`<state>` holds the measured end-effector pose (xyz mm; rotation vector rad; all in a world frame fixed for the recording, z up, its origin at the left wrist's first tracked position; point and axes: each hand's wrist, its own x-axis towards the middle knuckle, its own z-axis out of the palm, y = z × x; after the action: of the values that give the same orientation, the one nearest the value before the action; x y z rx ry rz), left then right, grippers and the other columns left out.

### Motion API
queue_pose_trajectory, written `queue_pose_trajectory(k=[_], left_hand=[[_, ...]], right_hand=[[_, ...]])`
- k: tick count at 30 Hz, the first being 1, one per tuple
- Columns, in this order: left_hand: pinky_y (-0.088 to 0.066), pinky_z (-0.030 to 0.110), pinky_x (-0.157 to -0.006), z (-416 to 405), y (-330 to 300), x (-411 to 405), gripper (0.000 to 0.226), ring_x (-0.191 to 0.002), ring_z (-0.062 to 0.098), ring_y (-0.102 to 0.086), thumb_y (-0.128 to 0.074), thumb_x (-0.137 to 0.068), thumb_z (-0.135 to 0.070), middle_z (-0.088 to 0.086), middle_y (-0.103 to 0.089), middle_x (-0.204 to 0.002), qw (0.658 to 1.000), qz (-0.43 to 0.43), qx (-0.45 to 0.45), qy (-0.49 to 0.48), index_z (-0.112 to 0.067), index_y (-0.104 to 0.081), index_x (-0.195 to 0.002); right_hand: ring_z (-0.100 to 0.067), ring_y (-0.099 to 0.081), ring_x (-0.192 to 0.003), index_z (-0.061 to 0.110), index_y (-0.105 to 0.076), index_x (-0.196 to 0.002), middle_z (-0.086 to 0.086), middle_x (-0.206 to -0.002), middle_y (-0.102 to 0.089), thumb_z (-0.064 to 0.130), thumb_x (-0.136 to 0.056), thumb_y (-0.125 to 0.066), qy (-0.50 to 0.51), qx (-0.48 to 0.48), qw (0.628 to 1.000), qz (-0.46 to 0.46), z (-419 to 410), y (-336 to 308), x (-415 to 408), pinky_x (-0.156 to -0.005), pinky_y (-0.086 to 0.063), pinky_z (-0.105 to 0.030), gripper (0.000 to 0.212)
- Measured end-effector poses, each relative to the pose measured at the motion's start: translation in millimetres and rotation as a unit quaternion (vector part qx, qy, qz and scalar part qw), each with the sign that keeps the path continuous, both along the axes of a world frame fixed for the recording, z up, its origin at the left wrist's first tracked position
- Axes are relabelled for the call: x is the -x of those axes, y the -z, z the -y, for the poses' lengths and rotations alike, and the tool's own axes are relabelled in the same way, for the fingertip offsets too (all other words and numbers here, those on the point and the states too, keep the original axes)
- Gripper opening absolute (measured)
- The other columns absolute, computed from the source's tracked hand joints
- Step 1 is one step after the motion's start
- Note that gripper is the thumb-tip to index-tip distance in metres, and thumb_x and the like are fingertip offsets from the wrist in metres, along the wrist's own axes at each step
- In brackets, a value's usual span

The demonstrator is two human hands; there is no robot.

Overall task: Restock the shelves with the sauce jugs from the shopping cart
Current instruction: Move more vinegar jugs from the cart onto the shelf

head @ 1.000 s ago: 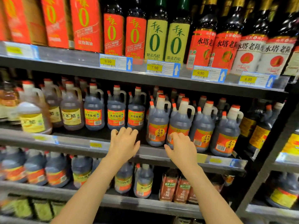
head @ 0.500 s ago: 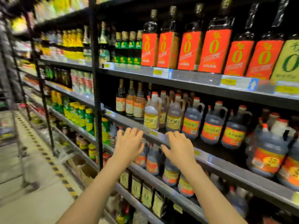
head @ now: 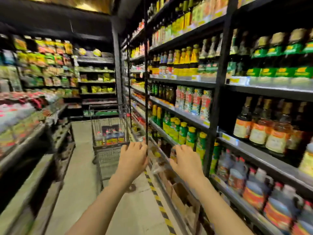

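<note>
A wire shopping cart [head: 108, 153] stands down the aisle ahead of me. Several dark sauce jugs [head: 111, 137] with red caps sit inside it. My left hand [head: 133, 158] and my right hand [head: 186, 161] are both raised in front of me with fingers spread, holding nothing. They hover short of the cart, apart from it. More dark sauce jugs with orange labels [head: 254, 189] fill a lower shelf on the right. The view is blurred by motion.
Black shelving [head: 218, 92] packed with bottles runs along the right. Shelves of packaged goods [head: 33, 116] line the left. A yellow-black striped line [head: 157, 197] marks the floor by the right shelf base. Cardboard [head: 183, 195] leans at the shelf foot.
My view has swung left from facing the jug shelf to looking down the aisle at the cart. Both hands stay raised, spread and without anything in them.
</note>
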<state>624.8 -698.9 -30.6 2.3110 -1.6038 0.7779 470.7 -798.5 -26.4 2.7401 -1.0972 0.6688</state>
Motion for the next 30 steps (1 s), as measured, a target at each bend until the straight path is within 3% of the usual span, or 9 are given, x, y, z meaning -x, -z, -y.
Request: queue_pose_trajectory(k=[2,5,8,15,20,23,27,30], left_hand=[[-0.04,0.041,-0.085,-6.6,4.0,-37.7,0.031,-0.104,0.028,-0.054,-0.055,-0.087,-0.032,0.005,-0.057,-0.109,1.0,-0.01,0.006,-0.025,-0.015,-0.057,-0.112],[-0.048,0.039,-0.059,-8.6,12.4,-89.6,0.033,-0.071,0.028,-0.062,-0.081,-0.06,-0.027,0.006,-0.062,-0.079,0.997,-0.005,-0.007,-0.071,-0.013,-0.064,-0.084],[-0.047,0.037,-0.053,-2.9,20.8,-130.8,0.035,-0.064,0.028,-0.06,-0.083,-0.055,-0.027,0.005,-0.06,-0.073,0.995,0.001,0.008,-0.101,-0.013,-0.063,-0.08],[-0.047,0.036,-0.053,48.0,36.8,-221.6,0.034,-0.066,0.025,-0.061,-0.083,-0.055,-0.028,0.004,-0.062,-0.076,0.986,-0.019,0.002,-0.163,-0.014,-0.06,-0.077],[-0.042,0.038,-0.08,114.8,32.6,-291.5,0.027,-0.098,0.027,-0.057,-0.057,-0.085,-0.032,0.005,-0.06,-0.103,0.978,-0.071,0.001,-0.195,-0.014,-0.058,-0.104],[-0.038,0.037,-0.086,154.2,35.1,-331.9,0.03,-0.107,0.025,-0.051,-0.046,-0.09,-0.036,0.003,-0.054,-0.112,0.976,-0.065,-0.006,-0.206,-0.017,-0.051,-0.113],[-0.04,0.038,-0.083,194.4,42.8,-381.7,0.031,-0.105,0.027,-0.053,-0.049,-0.088,-0.034,0.005,-0.056,-0.109,0.975,-0.082,-0.002,-0.205,-0.015,-0.053,-0.112],[-0.038,0.034,-0.088,219.5,53.2,-420.8,0.034,-0.111,0.021,-0.046,-0.041,-0.092,-0.036,0.002,-0.048,-0.119,0.972,-0.092,-0.031,-0.213,-0.017,-0.046,-0.12]], right_hand=[[-0.023,-0.049,-0.114,0.018,-0.044,-0.127,-0.003,-0.12,-0.053,0.045,-0.093,-0.044,-0.02,-0.011,1.0,-0.005,4.0,4.7,-42.0,-0.085,-0.049,-0.035,0.043],[-0.024,-0.048,-0.115,0.018,-0.043,-0.129,-0.004,-0.123,-0.052,0.043,-0.093,-0.044,-0.049,-0.022,0.998,-0.018,14.5,13.3,-97.0,-0.087,-0.046,-0.034,0.043],[-0.023,-0.047,-0.117,0.019,-0.042,-0.13,-0.003,-0.127,-0.051,0.04,-0.093,-0.045,-0.071,-0.037,0.997,-0.016,31.6,20.3,-143.5,-0.089,-0.043,-0.034,0.042],[-0.021,-0.049,-0.117,0.017,-0.043,-0.126,-0.002,-0.123,-0.052,0.044,-0.093,-0.045,-0.105,-0.046,0.993,-0.035,100.0,33.8,-251.4,-0.087,-0.045,-0.033,0.043],[-0.02,-0.05,-0.115,0.02,-0.043,-0.126,-0.001,-0.123,-0.054,0.043,-0.091,-0.048,-0.128,-0.056,0.99,-0.022,171.0,31.8,-328.8,-0.089,-0.046,-0.033,0.043],[-0.02,-0.048,-0.118,0.019,-0.041,-0.128,-0.001,-0.126,-0.051,0.042,-0.092,-0.047,-0.138,-0.059,0.988,-0.027,210.9,32.1,-371.7,-0.091,-0.044,-0.033,0.044],[-0.021,-0.048,-0.117,0.018,-0.042,-0.127,-0.002,-0.125,-0.051,0.042,-0.093,-0.046,-0.152,-0.067,0.985,-0.042,251.8,39.7,-424.5,-0.09,-0.045,-0.033,0.042],[-0.022,-0.048,-0.117,0.016,-0.044,-0.126,-0.004,-0.124,-0.052,0.041,-0.092,-0.046,-0.162,-0.081,0.982,-0.051,279.5,52.0,-468.6,-0.089,-0.044,-0.032,0.041]])
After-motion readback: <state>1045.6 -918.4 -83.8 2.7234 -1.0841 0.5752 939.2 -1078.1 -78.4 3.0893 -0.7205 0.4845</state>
